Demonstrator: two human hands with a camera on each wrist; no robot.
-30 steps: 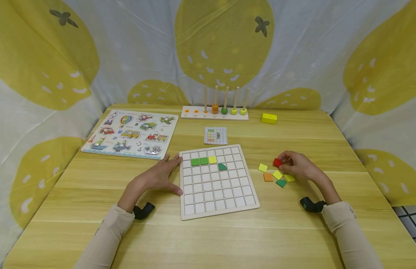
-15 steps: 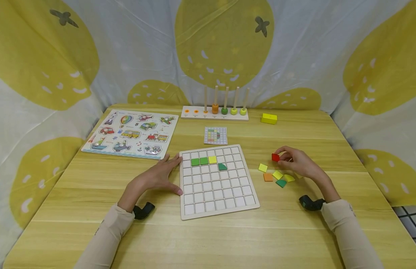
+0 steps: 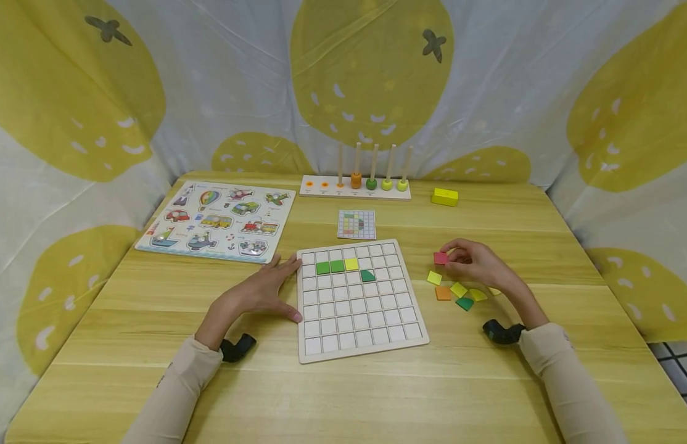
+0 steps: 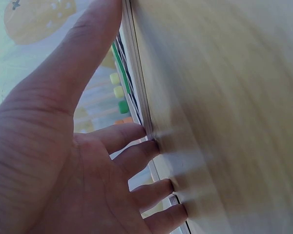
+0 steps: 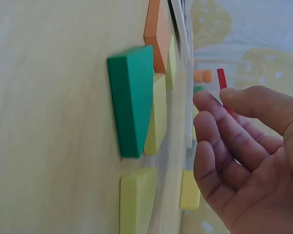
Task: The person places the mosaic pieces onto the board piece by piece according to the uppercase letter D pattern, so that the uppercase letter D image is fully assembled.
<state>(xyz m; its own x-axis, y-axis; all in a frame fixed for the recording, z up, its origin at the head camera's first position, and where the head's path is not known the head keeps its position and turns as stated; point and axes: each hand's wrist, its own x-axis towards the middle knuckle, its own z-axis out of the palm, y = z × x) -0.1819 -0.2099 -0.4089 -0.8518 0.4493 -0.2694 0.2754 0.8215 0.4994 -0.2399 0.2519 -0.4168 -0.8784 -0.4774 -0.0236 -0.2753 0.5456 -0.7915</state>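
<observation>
My right hand (image 3: 470, 260) pinches a red square tile (image 3: 440, 258) between thumb and fingers, above the table and to the right of the grid board. In the right wrist view the red tile (image 5: 221, 78) shows edge-on at the thumb tip. My left hand (image 3: 264, 288) is spread along the left edge of the white grid board (image 3: 354, 354), thumb and fingertips at its rim. On the board sit two green square tiles (image 3: 329, 266), a yellow tile (image 3: 351, 264) and a dark green quarter-round tile (image 3: 367, 275). Loose yellow, orange (image 3: 443, 293) and green (image 3: 464, 303) tiles lie below my right hand.
Behind the board lies a small pattern card (image 3: 356, 224). A vehicle picture puzzle (image 3: 216, 222) lies at the back left. At the rear stand a peg rack with rings (image 3: 354, 188) and a yellow block (image 3: 444, 197).
My right hand has lifted the red tile off the loose pile and carried it left and slightly back. The left hand stays at the board's edge.
</observation>
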